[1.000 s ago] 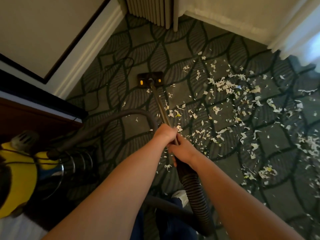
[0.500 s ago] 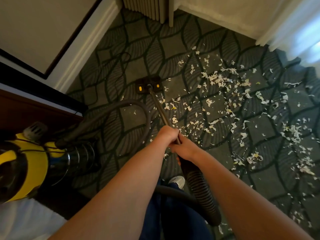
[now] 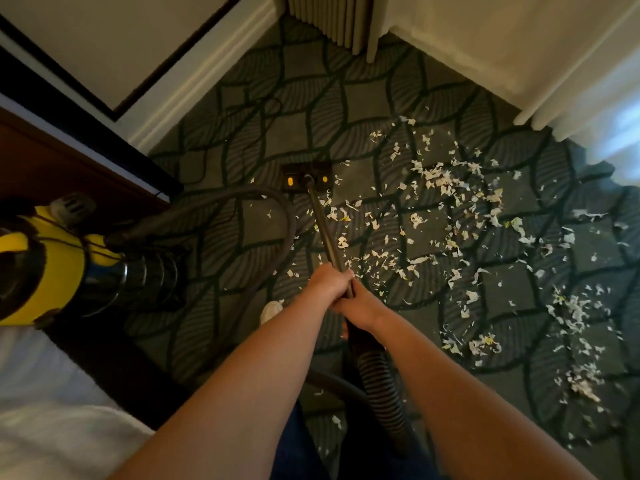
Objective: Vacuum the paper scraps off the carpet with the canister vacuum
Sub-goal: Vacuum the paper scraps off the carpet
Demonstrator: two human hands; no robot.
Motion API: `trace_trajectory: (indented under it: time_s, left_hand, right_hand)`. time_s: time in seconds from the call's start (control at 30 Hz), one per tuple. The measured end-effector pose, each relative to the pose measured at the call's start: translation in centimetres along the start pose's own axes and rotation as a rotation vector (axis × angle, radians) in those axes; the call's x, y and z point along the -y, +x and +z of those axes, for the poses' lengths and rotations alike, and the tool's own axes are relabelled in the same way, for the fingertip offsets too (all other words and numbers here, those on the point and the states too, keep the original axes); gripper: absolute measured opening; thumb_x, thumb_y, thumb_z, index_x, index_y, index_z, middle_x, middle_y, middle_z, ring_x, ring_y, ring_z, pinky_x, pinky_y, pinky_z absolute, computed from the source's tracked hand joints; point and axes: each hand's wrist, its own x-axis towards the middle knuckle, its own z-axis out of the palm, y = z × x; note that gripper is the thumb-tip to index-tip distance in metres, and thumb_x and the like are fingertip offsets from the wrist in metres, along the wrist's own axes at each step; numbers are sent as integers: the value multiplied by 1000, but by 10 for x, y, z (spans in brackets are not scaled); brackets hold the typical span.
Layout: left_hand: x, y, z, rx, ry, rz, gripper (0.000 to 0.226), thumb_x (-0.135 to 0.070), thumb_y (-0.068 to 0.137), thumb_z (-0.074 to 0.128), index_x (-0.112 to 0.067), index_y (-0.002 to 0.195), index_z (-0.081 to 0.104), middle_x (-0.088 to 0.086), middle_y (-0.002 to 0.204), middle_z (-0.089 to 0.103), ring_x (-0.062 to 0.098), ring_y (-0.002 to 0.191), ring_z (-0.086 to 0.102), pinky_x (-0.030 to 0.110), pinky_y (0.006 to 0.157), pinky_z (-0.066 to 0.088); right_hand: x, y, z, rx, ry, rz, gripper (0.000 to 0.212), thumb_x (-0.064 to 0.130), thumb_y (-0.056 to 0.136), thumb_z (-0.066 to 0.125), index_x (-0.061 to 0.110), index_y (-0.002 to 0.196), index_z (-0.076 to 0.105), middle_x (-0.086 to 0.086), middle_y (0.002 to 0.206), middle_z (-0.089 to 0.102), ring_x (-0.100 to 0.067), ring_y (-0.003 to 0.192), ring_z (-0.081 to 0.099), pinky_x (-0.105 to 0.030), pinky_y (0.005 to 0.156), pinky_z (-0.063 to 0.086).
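Both of my hands hold the vacuum wand point(image 3: 323, 225). My left hand point(image 3: 327, 280) grips the metal tube higher up and my right hand point(image 3: 360, 306) grips the handle just behind it. The ribbed black hose point(image 3: 382, 393) runs back from the handle. The floor nozzle point(image 3: 306, 176), dark with two yellow marks, lies flat on the dark leaf-patterned carpet point(image 3: 346, 105). White paper scraps point(image 3: 460, 216) are strewn to the right of the wand and far to the right. The yellow canister vacuum point(image 3: 45, 268) sits at the left.
A thin power cord point(image 3: 256, 112) loops on the carpet beyond the nozzle. White skirting point(image 3: 194, 77) and a wooden furniture edge point(image 3: 79, 161) border the left. Pleated fabric point(image 3: 332, 19) and white curtains point(image 3: 588, 109) close the far side. My shoe point(image 3: 272, 311) stands near the hose.
The nozzle has been pulled back toward me and slightly right across the carpet, and the view has shifted with it. Both hands keep the same grip.
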Motion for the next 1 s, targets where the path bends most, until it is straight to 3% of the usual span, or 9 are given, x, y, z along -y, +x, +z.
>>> trace_trajectory:
  time_s: [0.1,0.27,0.53,0.63,1.0]
  left_hand:
    - [5,-7,18,-6,-41,-23,49,-34,95,58,-9,136,53,11,132,59,29,119,58,39,102,47]
    - [24,-21,40,-11,-92,-53,59,-31,96,58,-11,148,40,11,142,52,29,126,54,37,105,44]
    - [56,-35,43,1,-145,-48,44,-25,96,58,-12,139,53,10,128,62,25,115,61,31,88,47]
    - [79,-40,40,7,-142,-41,43,-22,95,59,-11,136,54,10,127,63,26,114,62,34,96,50]
    - [168,-57,16,71,-146,-31,57,-22,95,61,-14,148,41,11,140,54,28,122,57,37,101,48]
  right_hand:
    - [-14,-7,-14,81,30,132,28,12,96,55,2,121,51,-12,73,57,-21,54,57,-32,54,51]
    - [-37,-22,-14,130,16,209,17,10,97,54,0,111,53,-11,71,55,-21,53,55,-29,50,50]
    - [-49,-47,0,159,59,259,8,12,98,54,9,91,53,-9,72,52,-18,59,53,-27,48,51]
    - [-58,-56,21,162,106,266,5,10,98,54,8,93,54,-9,73,52,-17,59,53,-27,50,52]
    - [-91,-81,111,131,60,295,4,15,99,51,11,102,52,-9,75,53,-19,63,57,-30,60,54]
